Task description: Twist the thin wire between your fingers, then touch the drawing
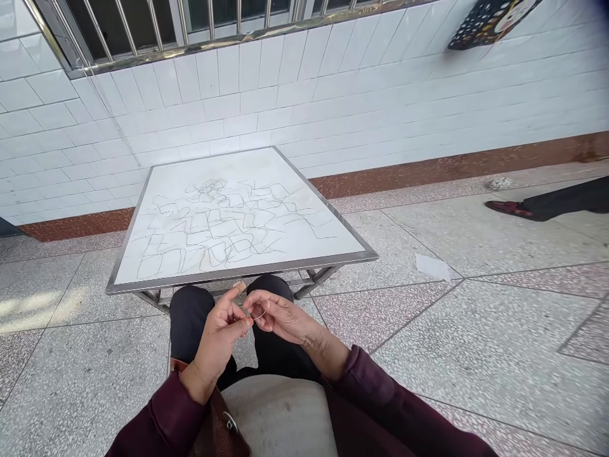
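My left hand (221,333) and my right hand (278,317) meet above my lap, just short of the near table edge. A thin, pale wire-like strand (258,315) runs between the fingertips of both hands. The left thumb and fingers pinch it, and a short end hangs below them. My right fingers are curled in a pinch around the other part. A tan wrap covers one left fingertip. Ahead, many thin bent dark strands (214,228) lie spread over the white tabletop (323,247), with a tangled clump (209,187) of them towards the far side.
The metal-framed table stands close to a white tiled wall (380,95) below a barred window (190,32). On the floor to the right lies a white sheet (432,266). Another person's shoe (516,209) is at far right. A patterned bag (492,22) hangs at upper right.
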{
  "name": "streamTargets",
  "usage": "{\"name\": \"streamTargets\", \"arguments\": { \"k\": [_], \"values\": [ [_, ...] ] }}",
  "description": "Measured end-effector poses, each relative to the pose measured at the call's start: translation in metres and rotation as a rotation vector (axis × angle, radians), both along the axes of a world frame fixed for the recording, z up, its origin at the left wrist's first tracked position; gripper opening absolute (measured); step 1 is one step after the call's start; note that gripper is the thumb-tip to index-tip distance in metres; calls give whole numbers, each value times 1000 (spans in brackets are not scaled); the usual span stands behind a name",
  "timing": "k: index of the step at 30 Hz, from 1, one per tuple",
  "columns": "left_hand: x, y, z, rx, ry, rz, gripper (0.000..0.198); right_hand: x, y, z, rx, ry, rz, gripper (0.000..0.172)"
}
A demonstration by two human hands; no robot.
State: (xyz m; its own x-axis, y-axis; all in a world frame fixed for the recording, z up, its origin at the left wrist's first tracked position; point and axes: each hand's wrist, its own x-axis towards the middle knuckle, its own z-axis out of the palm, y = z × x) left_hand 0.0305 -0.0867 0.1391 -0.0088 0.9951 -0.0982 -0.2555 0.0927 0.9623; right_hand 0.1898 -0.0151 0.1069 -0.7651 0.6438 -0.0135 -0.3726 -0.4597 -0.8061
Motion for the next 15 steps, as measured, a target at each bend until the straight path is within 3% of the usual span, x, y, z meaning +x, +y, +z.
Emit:
{"name": "streamTargets", "arguments": {
  "k": [15],
  "values": [
    [-1, -3, -4, 49, 109, 28, 48, -1, -2, -6, 4, 22, 11, 34]
  ]
}}
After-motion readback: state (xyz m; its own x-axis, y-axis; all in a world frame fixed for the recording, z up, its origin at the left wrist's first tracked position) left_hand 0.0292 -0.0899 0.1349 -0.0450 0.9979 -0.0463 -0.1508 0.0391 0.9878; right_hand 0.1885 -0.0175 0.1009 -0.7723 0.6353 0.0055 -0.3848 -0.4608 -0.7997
